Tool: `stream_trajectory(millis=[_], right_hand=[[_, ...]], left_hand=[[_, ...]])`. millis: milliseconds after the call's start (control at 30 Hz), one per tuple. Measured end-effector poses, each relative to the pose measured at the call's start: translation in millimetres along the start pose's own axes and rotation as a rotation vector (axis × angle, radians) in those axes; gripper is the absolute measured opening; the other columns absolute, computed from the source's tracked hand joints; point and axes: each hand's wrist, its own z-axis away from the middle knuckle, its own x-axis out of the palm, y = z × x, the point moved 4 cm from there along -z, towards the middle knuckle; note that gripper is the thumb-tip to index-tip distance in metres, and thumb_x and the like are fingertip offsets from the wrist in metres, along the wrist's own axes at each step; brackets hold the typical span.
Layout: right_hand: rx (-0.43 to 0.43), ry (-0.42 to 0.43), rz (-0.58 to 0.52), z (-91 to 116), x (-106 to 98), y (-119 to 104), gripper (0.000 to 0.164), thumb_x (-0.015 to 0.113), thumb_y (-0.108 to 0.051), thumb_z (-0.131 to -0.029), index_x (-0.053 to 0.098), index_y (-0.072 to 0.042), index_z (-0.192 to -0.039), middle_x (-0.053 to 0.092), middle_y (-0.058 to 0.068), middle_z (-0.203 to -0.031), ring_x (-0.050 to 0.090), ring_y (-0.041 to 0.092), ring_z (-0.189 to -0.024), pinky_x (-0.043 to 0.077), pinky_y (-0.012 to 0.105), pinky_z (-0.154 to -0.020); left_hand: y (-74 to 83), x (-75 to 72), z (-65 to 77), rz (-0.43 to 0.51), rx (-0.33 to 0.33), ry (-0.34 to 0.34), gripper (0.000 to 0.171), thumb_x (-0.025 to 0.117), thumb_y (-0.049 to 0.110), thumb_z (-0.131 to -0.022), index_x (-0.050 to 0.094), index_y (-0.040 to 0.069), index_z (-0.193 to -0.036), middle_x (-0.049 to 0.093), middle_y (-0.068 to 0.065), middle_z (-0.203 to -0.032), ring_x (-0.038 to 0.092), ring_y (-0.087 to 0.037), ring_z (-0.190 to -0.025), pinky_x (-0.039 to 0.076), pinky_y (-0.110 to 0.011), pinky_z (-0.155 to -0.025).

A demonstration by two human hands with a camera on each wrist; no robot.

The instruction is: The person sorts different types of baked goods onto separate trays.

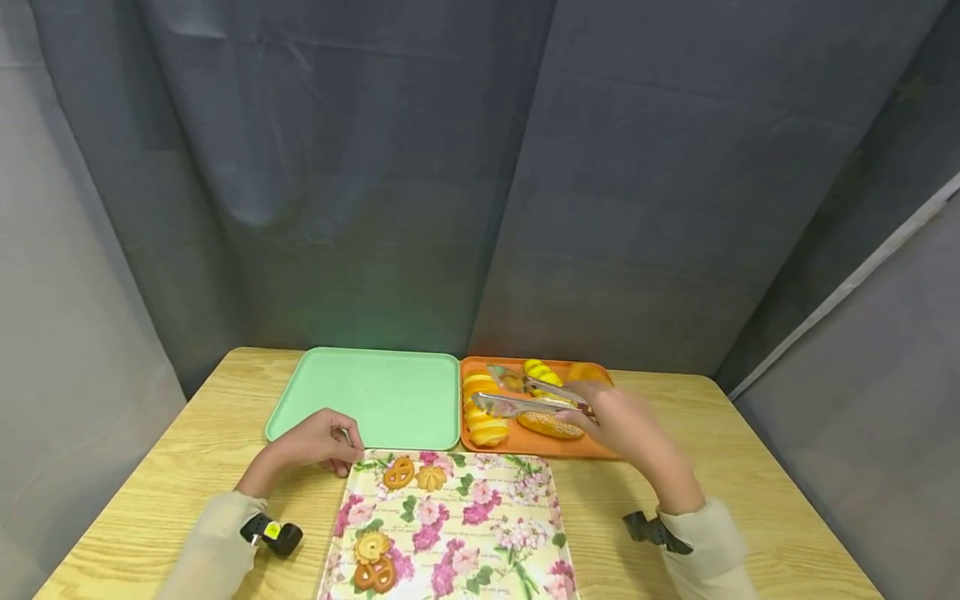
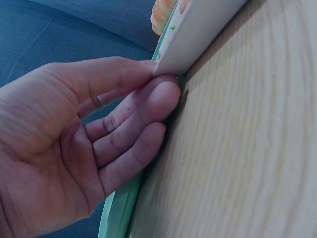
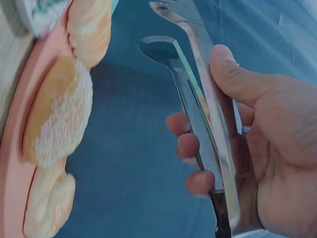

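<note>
My left hand (image 1: 318, 442) pinches the far left corner of a floral tray (image 1: 480, 492) between thumb and fingers, as the left wrist view shows up close. My right hand (image 1: 630, 425) grips metal tongs (image 3: 218, 124) whose arms stand apart with nothing between the tips. In the head view the tongs overlap an orange tray (image 1: 592, 451). That tray bears a long striped bread (image 1: 483, 421), an oval bun with white topping (image 3: 59, 111) and a yellow twisted bread (image 1: 540, 372). Two pretzels (image 1: 398, 472) and two round cookies (image 1: 431, 477) lie along the floral tray's left part.
A mint green tray (image 1: 375, 400) lies left of the orange one, behind the floral tray. All stand on a light wooden table (image 1: 720, 483). Grey curtains (image 1: 480, 208) hang close behind the table and at both sides.
</note>
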Motion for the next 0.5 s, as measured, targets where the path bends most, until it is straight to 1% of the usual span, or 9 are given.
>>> stream_trajectory(millis=[67,133,200,300,333,400,433,500], right_hand=[[0.005,-0.017,0.003,0.4,1.4,-7.6,0.05,0.071,-0.041,-0.094,0.066,-0.007,-0.13,0.07,0.0,-0.097,0.055,0.008,-0.07,0.047,0.029,-0.06],[-0.005,-0.034,-0.003,0.5,3.6,-14.5,0.052,0.07,-0.045,-0.093,0.067,-0.008,-0.13,0.063,-0.004,-0.083,0.049,0.008,-0.066,0.042,0.027,-0.058],[-0.03,-0.042,-0.017,0.3,5.9,-21.6,0.053,0.07,-0.047,-0.091,0.068,-0.009,-0.127,0.059,-0.007,-0.079,0.045,0.007,-0.064,0.039,0.025,-0.057],[-0.064,-0.061,-0.056,1.1,10.4,-30.5,0.054,0.074,-0.042,-0.089,0.067,-0.007,-0.13,0.065,-0.005,-0.085,0.047,0.006,-0.064,0.04,0.023,-0.058],[-0.078,-0.067,-0.069,1.5,12.0,-33.3,0.053,0.076,-0.04,-0.088,0.067,-0.007,-0.129,0.068,-0.003,-0.091,0.05,0.005,-0.065,0.043,0.022,-0.059],[-0.108,-0.081,-0.082,2.3,15.7,-38.2,0.052,0.078,-0.036,-0.087,0.067,-0.007,-0.129,0.072,0.001,-0.104,0.058,0.007,-0.072,0.048,0.022,-0.062],[-0.125,-0.092,-0.089,2.6,17.7,-40.7,0.052,0.078,-0.035,-0.087,0.067,-0.007,-0.13,0.072,0.003,-0.109,0.061,0.008,-0.076,0.05,0.023,-0.064],[-0.16,-0.112,-0.104,3.0,21.6,-45.4,0.052,0.078,-0.033,-0.088,0.066,-0.006,-0.131,0.073,0.006,-0.114,0.064,0.01,-0.081,0.052,0.023,-0.068]], left_hand=[[-0.4,0.5,-0.9,-0.001,-0.003,0.0,0.013,0.074,0.009,-0.091,0.072,-0.004,-0.09,0.073,-0.015,-0.072,0.067,-0.017,-0.059,0.057,-0.032,-0.058],[-0.5,0.9,-1.7,0.004,-0.004,-0.002,0.013,0.074,0.008,-0.091,0.072,-0.004,-0.09,0.073,-0.015,-0.072,0.067,-0.017,-0.058,0.057,-0.032,-0.058],[-0.3,1.2,-2.3,0.009,-0.003,-0.006,0.013,0.073,0.007,-0.091,0.072,-0.005,-0.09,0.073,-0.016,-0.072,0.067,-0.017,-0.058,0.057,-0.032,-0.058],[0.0,1.3,-2.7,0.017,-0.001,-0.01,0.013,0.073,0.006,-0.091,0.071,-0.006,-0.09,0.073,-0.016,-0.072,0.067,-0.017,-0.058,0.058,-0.033,-0.058],[0.1,1.2,-2.7,0.018,-0.001,-0.012,0.013,0.073,0.006,-0.091,0.071,-0.007,-0.09,0.073,-0.016,-0.072,0.067,-0.017,-0.058,0.058,-0.033,-0.058],[0.0,1.1,-2.5,0.019,0.0,-0.014,0.013,0.073,0.006,-0.091,0.071,-0.007,-0.09,0.073,-0.016,-0.071,0.067,-0.017,-0.058,0.058,-0.033,-0.058],[0.0,1.1,-2.5,0.016,0.001,-0.014,0.013,0.073,0.006,-0.091,0.071,-0.007,-0.09,0.073,-0.016,-0.071,0.067,-0.017,-0.058,0.058,-0.033,-0.058],[-0.1,1.1,-2.3,0.014,0.001,-0.016,0.013,0.073,0.006,-0.091,0.071,-0.007,-0.09,0.073,-0.016,-0.071,0.067,-0.017,-0.058,0.058,-0.033,-0.058]])
